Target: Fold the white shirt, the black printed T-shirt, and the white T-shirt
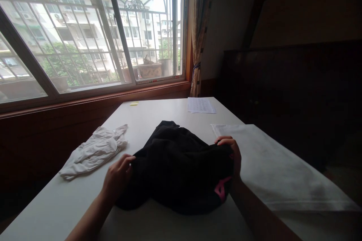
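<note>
A black garment (175, 162) lies bunched on the white table, its exact kind hidden by the folds. A pink patch (222, 188) shows on it near its lower right edge. My left hand (118, 175) is closed on the garment's left edge, fingers curled over the cloth. At the right side, my right hand (233, 152) grips the same garment, the fingertips on top and the rest of the hand along its outer edge. To the left lies a crumpled white cloth (97, 150), apart from my left hand.
Flat on the right of the white table (158, 107) lies a whitish translucent sheet or bag (277, 169). Printed papers (201, 105) and small yellow notes (134, 103) rest at the far end. A barred window (85, 34), a tied curtain (197, 52) and dark furniture (271, 94) stand beyond.
</note>
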The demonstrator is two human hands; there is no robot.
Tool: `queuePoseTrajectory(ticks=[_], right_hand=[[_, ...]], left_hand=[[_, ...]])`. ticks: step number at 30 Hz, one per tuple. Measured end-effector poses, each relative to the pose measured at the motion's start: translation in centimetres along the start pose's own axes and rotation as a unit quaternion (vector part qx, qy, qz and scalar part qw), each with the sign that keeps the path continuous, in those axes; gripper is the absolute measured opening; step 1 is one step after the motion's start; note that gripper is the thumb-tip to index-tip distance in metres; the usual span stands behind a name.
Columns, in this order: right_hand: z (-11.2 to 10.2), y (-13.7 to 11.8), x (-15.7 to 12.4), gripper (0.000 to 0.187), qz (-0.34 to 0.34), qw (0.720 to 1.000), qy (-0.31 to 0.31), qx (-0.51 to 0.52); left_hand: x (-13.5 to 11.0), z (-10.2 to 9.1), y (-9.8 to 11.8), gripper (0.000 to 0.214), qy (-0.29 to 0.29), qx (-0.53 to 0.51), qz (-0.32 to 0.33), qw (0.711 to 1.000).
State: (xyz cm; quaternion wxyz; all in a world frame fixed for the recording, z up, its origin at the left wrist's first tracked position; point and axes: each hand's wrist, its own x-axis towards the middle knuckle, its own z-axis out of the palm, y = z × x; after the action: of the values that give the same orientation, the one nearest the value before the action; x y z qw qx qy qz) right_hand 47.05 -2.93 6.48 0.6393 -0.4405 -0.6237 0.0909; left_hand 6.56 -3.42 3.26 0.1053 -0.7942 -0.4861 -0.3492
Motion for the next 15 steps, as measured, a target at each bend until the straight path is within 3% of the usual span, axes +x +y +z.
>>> queuePoseTrajectory(ticks=[2,4,7,9,11,13,15], right_hand=[[0.2,0.0,-0.3,0.017,-0.034,0.998,0.043,0.039],[0.6,-0.4,-0.8,0.012,-0.071,0.995,0.011,0.063],[1.7,-1.6,-1.6,0.011,-0.077,0.970,-0.219,0.067],[2.5,-2.5,-2.1,0.019,-0.061,0.912,-0.398,0.074],[3.4,-3.0,-2.7,0.031,-0.049,0.862,-0.497,0.089],[4.1,-2.9,-3.1,0.038,-0.036,0.854,-0.511,0.090],[4.5,-2.3,-3.3,0.035,-0.020,0.882,-0.468,0.061]], left_hand=[[-0.2,-1.2,-2.2,0.020,0.074,-0.013,-0.111,0.991],[-0.4,-2.3,-4.2,0.022,0.105,-0.015,-0.194,0.975],[-0.5,-3.1,-6.4,0.026,0.028,-0.023,-0.249,0.968],[-0.6,-3.1,-7.1,0.030,-0.028,-0.051,-0.237,0.970],[-0.6,-3.1,-7.2,0.034,-0.036,-0.078,-0.210,0.974],[-0.5,-3.2,-6.8,0.036,-0.012,-0.080,-0.206,0.975],[-0.2,-3.5,-6.0,0.035,0.031,-0.075,-0.232,0.969]])
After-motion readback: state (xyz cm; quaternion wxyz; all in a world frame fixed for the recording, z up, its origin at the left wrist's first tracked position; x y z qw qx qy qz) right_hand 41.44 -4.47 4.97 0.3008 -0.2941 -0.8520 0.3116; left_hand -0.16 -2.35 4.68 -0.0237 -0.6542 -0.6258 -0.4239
